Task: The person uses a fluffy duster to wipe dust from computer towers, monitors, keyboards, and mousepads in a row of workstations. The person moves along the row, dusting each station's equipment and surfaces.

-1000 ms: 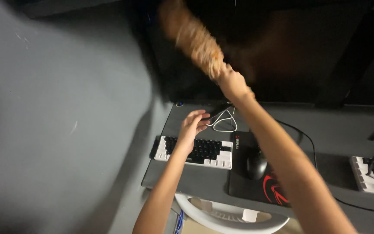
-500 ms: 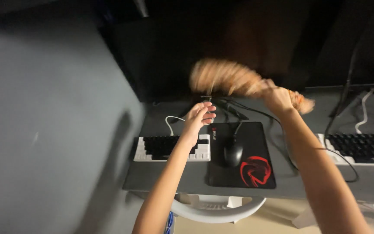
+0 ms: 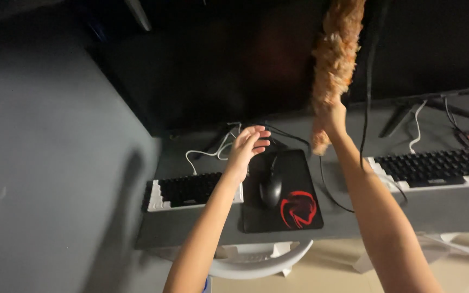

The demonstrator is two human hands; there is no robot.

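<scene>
My right hand (image 3: 333, 116) grips the handle of a fluffy orange duster (image 3: 335, 51), which points up against the dark monitor screen (image 3: 229, 59). My left hand (image 3: 247, 146) hovers with fingers spread over the desk (image 3: 191, 230), just above a black mouse (image 3: 271, 184) and the right end of a black and white keyboard (image 3: 191, 191). It holds nothing.
The mouse rests on a black mouse pad with a red emblem (image 3: 289, 209). White and black cables (image 3: 213, 149) trail behind the keyboard. A second keyboard (image 3: 435, 168) and monitor stand sit at the right. A white chair (image 3: 256, 260) is under the desk. A grey wall is at the left.
My right hand swung the duster from lying across the lower screen to standing upright on it. The view shifted right. My left hand stayed open over the desk.
</scene>
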